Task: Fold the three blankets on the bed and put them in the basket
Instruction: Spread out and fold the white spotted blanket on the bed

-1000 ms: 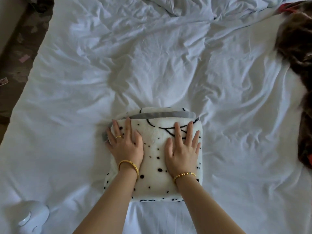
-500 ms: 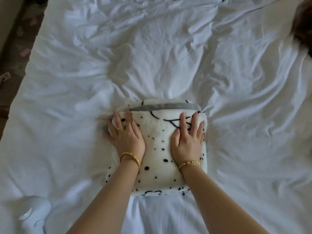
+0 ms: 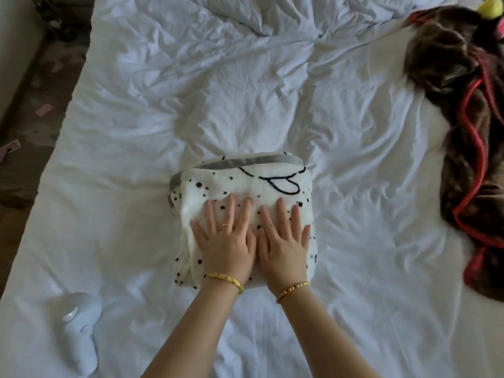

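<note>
Head view looks down on a bed covered with a wrinkled white sheet, where a folded white blanket with black dots, black line drawing and a grey edge lies near the middle, slightly toward the near side. Both hands rest flat on its top, side by side and touching at the thumbs. Left hand lies with fingers straight and slightly spread, pressing on the near left part of the folded blanket; a gold ring sits on one finger and a gold bracelet circles the wrist. Right hand lies the same way on the near right part, fingers straight and pointing to the far side, its grip wide and holding nothing, with a beaded gold bracelet at the wrist. At the right edge of the bed a brown blanket with red trim lies crumpled and unfolded, well apart from the folded one. A yellow object shows at the far right corner, too cut off to identify. Near the left, a small white object rests on the sheet. Dark floor runs along the left side of the bed.
</note>
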{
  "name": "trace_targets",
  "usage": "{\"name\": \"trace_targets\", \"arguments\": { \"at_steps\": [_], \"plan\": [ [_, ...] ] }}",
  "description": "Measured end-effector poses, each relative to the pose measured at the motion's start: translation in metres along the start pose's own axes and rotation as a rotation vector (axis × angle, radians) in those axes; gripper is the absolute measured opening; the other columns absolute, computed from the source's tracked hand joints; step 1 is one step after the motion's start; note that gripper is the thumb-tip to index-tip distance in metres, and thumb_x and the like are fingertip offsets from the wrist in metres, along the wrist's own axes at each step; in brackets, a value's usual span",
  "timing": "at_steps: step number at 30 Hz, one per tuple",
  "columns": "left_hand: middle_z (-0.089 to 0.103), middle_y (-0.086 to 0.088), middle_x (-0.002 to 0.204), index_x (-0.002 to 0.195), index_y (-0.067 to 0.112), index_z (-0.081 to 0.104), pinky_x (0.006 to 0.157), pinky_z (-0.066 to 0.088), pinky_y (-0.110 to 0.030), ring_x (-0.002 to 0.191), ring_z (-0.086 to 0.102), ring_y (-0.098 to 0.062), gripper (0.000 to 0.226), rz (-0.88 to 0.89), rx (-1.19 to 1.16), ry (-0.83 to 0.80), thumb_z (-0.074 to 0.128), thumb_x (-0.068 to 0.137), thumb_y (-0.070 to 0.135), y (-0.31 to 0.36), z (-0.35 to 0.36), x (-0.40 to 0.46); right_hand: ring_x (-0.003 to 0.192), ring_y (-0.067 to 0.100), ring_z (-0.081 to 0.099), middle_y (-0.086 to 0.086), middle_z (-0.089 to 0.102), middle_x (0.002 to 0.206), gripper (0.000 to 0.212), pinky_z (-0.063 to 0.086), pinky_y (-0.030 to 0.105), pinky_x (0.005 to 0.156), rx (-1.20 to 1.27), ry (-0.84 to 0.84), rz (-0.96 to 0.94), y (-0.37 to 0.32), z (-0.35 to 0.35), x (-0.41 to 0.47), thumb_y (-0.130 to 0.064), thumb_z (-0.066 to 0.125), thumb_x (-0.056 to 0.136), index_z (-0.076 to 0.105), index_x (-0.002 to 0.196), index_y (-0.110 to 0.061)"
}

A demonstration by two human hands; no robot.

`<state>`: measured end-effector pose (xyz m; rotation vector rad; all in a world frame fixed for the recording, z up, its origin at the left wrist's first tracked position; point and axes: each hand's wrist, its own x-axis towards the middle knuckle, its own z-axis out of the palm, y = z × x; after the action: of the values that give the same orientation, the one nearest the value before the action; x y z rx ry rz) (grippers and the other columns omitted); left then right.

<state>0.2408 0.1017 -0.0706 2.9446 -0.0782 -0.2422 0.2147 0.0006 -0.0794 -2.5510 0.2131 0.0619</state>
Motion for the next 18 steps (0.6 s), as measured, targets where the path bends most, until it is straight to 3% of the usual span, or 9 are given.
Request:
{"name": "trace_targets", "arguments": {
  "at_steps": [4, 7, 11, 18],
  "plan": [
    [0.037, -0.011, 0.148, 0.136, 0.031, 0.047, 0.097, 0.024, -0.072, 0.133, 0.031, -0.05, 0.053, -0.018, -0.052, 0.006, 0.032, 0.086, 0.038, -0.013, 0.016, 0.006, 0.143, 0.038, 0.008, 0.003, 0.02, 0.155, 0.052, 0.013, 0.061, 0.11, -0.156, -0.011, 0.019, 0.012, 0.014, 0.01, -0.047, 0.034, 0.089, 0.037, 0.14, -0.035],
    [0.022, -0.015, 0.154, 0.14, 0.03, 0.04, 0.104, 0.019, -0.068, 0.138, 0.018, -0.048, 0.059, -0.133, -0.142, 0.039, 0.028, 0.083, 0.041, -0.02, 0.036, 0.016, 0.142, 0.04, 0.009, 0.006, 0.011, 0.157, 0.059, 0.018, 0.061, 0.11, -0.187, -0.031, 0.106, 0.031, 0.026, 0.02, -0.05, 0.027, 0.088, 0.027, 0.145, -0.034],
    [0.011, -0.026, 0.153, 0.146, 0.019, 0.025, 0.108, 0.017, -0.064, 0.14, 0.01, -0.047, 0.065, -0.23, -0.258, 0.055, 0.022, 0.084, 0.038, -0.031, 0.057, 0.03, 0.136, 0.048, 0.024, 0.019, 0.023, 0.152, 0.059, 0.032, 0.06, 0.103, -0.205, -0.004, 0.126, 0.047, 0.037, 0.033, -0.047, 0.03, 0.087, 0.034, 0.143, -0.027],
    [0.022, -0.042, 0.142, 0.138, -0.008, 0.035, 0.103, 0.025, -0.067, 0.133, 0.022, -0.056, 0.067, -0.231, -0.284, 0.09, 0.026, 0.082, 0.029, -0.037, 0.075, 0.046, 0.135, 0.049, 0.023, 0.029, 0.024, 0.148, 0.056, 0.016, 0.049, 0.111, -0.162, 0.087, 0.075, 0.063, 0.057, 0.041, -0.037, 0.031, 0.085, 0.029, 0.139, -0.022]
  ]
}}
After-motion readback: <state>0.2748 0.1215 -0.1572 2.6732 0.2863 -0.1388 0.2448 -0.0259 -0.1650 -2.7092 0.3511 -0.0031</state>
